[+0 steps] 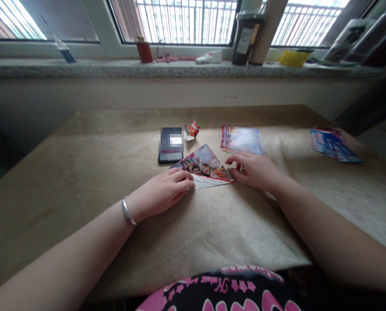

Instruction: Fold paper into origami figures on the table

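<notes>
A colourful printed sheet folded into a triangle [205,166] lies on the tan table [83,172] in front of me. My left hand [162,192], a silver bangle on its wrist, presses its curled fingers on the sheet's lower left edge. My right hand [254,170] rests at the sheet's right corner, fingers bent and touching the paper. A black phone [171,145] lies just behind the sheet. A small folded paper piece [191,130] sits beside the phone.
A stack of printed sheets [241,140] lies behind my right hand, and another stack [333,144] lies at the far right. The stone windowsill [115,68] holds a red cup [144,51], a dark jar [246,38] and a yellow box [293,57].
</notes>
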A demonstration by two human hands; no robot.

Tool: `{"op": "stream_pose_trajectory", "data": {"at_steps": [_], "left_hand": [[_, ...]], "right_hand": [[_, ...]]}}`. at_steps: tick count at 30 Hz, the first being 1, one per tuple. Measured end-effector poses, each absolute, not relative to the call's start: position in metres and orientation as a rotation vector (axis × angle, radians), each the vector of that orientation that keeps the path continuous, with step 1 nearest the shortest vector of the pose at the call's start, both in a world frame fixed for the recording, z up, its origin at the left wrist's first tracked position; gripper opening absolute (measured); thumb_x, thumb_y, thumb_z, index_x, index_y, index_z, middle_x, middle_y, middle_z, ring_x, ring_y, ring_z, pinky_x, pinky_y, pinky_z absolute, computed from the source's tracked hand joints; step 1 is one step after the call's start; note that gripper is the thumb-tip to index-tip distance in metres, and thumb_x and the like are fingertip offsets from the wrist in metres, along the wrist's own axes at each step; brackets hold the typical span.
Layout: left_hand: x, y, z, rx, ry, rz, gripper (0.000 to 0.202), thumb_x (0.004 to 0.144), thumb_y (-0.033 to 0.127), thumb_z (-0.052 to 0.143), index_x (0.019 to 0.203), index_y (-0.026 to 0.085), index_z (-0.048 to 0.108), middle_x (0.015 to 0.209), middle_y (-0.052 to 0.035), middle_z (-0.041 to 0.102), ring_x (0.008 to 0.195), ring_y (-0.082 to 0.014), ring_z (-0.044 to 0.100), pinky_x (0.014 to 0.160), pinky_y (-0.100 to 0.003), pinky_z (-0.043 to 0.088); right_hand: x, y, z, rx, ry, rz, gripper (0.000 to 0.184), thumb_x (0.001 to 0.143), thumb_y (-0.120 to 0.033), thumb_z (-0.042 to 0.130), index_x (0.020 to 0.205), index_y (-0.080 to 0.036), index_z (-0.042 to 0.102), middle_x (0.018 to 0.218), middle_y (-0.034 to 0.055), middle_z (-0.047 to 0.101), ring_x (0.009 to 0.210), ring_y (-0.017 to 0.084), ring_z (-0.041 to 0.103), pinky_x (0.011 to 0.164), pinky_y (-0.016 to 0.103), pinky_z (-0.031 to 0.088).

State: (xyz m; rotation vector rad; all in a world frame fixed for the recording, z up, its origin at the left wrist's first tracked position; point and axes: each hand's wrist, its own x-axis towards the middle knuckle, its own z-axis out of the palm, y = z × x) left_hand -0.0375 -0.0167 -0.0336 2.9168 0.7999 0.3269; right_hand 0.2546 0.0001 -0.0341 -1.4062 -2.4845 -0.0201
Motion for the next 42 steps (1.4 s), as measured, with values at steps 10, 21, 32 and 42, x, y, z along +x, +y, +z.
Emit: {"op": "stream_pose_trajectory", "data": {"at_steps": [10,21,32,42], "left_hand": [[-0.034,-0.016,-0.029,2.841,0.622,0.379,0.03,0.093,0.012,0.038,0.11,0.02,0.06,0.119,-0.0056,0.059,0.112,-0.0171,0.052,0.096,-0.035,0.046],[-0.034,-0.012,-0.033,2.762,0.538,0.461,0.031,0.091,0.008,0.038,0.099,0.02,0.065,0.111,-0.0015,0.066,0.113,-0.0156,0.051,0.095,-0.033,0.048],[-0.036,-0.009,-0.037,2.926,0.743,0.517,0.026,0.085,0.009,0.046,0.098,0.021,0.065,0.121,-0.0042,0.06,0.118,-0.0197,0.049,0.098,-0.04,0.046],[-0.037,-0.01,-0.037,2.95,0.8,0.496,0.026,0.089,0.019,0.046,0.111,0.02,0.06,0.128,-0.0056,0.055,0.118,-0.0209,0.049,0.1,-0.041,0.044]], "right_hand": [[0.25,0.002,-0.038,-1.224,-2.46,0.144,0.05,0.085,-0.03,0.05,0.134,-0.021,0.042,0.134,0.0122,0.049,0.104,0.023,0.059,0.091,0.039,0.047],[0.249,0.004,-0.043,-1.272,-2.363,0.334,0.051,0.082,-0.026,0.053,0.132,-0.022,0.045,0.126,0.0102,0.056,0.102,0.022,0.058,0.086,0.038,0.048],[0.25,0.004,-0.048,-1.307,-2.281,0.699,0.03,0.084,-0.024,0.046,0.107,-0.022,0.066,0.069,-0.0002,0.061,0.056,0.011,0.046,0.054,0.022,0.034],[0.244,0.007,-0.049,-1.373,-1.984,0.633,0.014,0.079,-0.02,0.042,0.08,-0.018,0.056,0.063,-0.0016,0.05,0.055,0.011,0.042,0.052,0.023,0.033]]}}
